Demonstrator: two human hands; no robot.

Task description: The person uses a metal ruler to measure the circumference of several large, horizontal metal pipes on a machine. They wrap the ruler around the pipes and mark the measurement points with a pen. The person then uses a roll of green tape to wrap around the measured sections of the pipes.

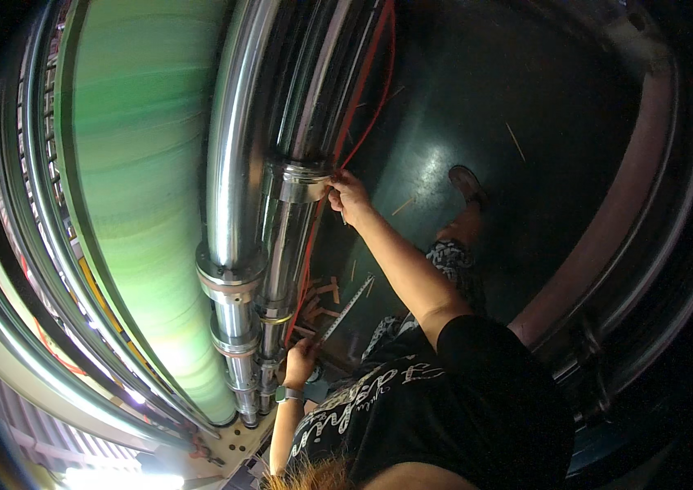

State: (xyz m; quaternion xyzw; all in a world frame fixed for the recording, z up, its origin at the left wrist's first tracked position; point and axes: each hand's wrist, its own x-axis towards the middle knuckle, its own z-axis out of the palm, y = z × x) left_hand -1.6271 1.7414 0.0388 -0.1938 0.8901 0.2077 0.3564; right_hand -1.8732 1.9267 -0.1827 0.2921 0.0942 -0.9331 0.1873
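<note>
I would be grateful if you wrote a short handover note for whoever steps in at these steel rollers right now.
Right hand: raised, fingertips at the collar of a steel roller, beside a red cord that runs along it. Whether it grips anything cannot be told.
Left hand: low, closed on the near end of a long metal ruler that slants up to the right.
Nearby: a bigger steel roller and the green roll to the left; small wooden pieces on the dark floor.
Done and left: nothing here shows progress either way; check the collar yourself.
</note>
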